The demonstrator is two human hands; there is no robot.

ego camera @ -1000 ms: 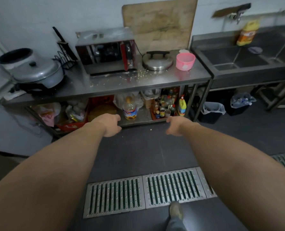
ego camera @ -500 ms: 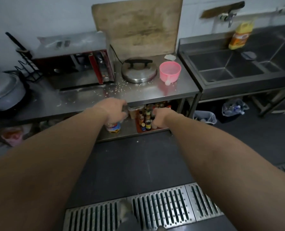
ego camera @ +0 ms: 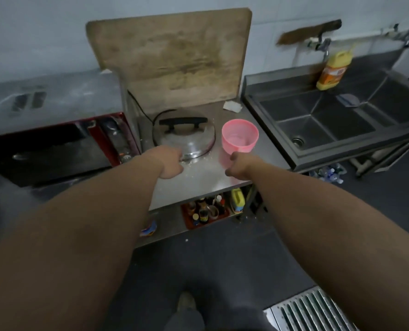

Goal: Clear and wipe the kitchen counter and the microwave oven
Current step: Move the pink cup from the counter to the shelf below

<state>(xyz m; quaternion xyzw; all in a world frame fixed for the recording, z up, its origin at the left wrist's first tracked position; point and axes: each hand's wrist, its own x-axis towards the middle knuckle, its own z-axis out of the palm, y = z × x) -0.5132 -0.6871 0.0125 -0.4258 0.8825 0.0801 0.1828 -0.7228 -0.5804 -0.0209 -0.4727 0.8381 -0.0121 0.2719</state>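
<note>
Both arms reach over the steel counter [ego camera: 198,185], where the left hand [ego camera: 168,163] hangs at the near rim of the metal pot lid [ego camera: 184,137] and the right hand [ego camera: 238,167] sits just in front of the pink cup [ego camera: 240,136]; both grips look loosely curled, holding nothing that shows. The microwave oven [ego camera: 48,130] stands left of the lid, and a worn cutting board [ego camera: 172,58] leans on the wall behind it. Pale crumbs dot the counter around the lid.

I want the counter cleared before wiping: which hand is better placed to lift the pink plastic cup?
Probably the right hand: it hovers just in front of the pink plastic cup, while the left hand sits by the round metal pot lid.
</note>
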